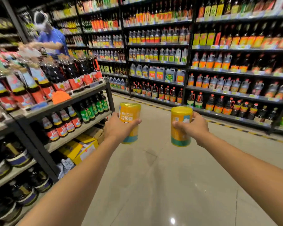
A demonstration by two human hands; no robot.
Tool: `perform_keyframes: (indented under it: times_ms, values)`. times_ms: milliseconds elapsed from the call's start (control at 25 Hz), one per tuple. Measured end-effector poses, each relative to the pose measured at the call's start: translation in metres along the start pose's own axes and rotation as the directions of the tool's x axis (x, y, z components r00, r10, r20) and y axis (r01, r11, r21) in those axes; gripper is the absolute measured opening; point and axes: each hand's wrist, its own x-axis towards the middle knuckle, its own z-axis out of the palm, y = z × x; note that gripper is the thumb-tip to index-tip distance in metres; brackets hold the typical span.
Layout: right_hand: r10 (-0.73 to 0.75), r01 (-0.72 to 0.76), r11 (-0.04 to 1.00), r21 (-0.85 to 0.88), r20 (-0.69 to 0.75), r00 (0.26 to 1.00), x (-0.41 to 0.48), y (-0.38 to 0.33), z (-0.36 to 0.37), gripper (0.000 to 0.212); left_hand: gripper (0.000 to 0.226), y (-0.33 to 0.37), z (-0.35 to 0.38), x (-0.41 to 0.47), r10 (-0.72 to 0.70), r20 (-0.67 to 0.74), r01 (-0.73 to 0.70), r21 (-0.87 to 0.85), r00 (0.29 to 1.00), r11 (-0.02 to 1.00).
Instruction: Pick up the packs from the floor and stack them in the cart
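Both arms reach forward over the shop floor, each hand with a yellow cylindrical pack. My left hand (118,128) grips the left pack (130,111) around its middle, thumb across the front. My right hand (192,126) grips the right pack (180,128) from its right side, holding it upright. Both packs have a yellow top, an orange body and a teal band at the bottom. They hang well above the floor, about a hand's width apart. No cart is in view.
A low grey shelf unit (82,95) full of bottles stands on the left, with yellow cartons (82,147) under it. Tall bottle shelves (203,66) line the far wall. A person in a blue top (51,41) works at the back left. Pale tiled floor (162,185) lies ahead.
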Motion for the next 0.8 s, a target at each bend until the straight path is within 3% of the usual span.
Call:
perform_keyframes:
  times_ms: [200, 320, 480, 600, 800]
  values:
    - [-0.212, 0.208, 0.975, 0.077, 0.04, 0.977, -0.022, -0.122, 0.02, 0.058, 0.056, 0.044, -0.124, 0.008, 0.061, -0.143, -0.081, -0.132, 0.988, 0.988]
    - [-0.298, 0.278, 0.946, 0.165, 0.107, 0.949, -0.057, -0.176, 0.054, 0.05, 0.063, 0.034, -0.204, 0.0, 0.009, -0.226, -0.055, -0.199, 0.974, 0.978]
    - [-0.374, 0.304, 0.904, 0.3, 0.211, 0.903, -0.106, -0.225, 0.115, 0.045, 0.063, -0.001, -0.298, -0.029, -0.03, -0.347, -0.024, -0.15, 0.937, 0.988]
    - [-0.439, 0.296, 0.875, 0.384, 0.369, 0.819, -0.149, -0.251, 0.168, 0.043, 0.067, -0.04, -0.36, -0.064, -0.119, -0.477, 0.062, -0.133, 0.871, 0.989]
    - [-0.521, 0.262, 0.845, 0.466, 0.608, 0.598, -0.228, -0.281, 0.248, 0.05, 0.061, -0.096, -0.434, -0.148, -0.286, -0.678, 0.22, -0.184, 0.678, 0.958]
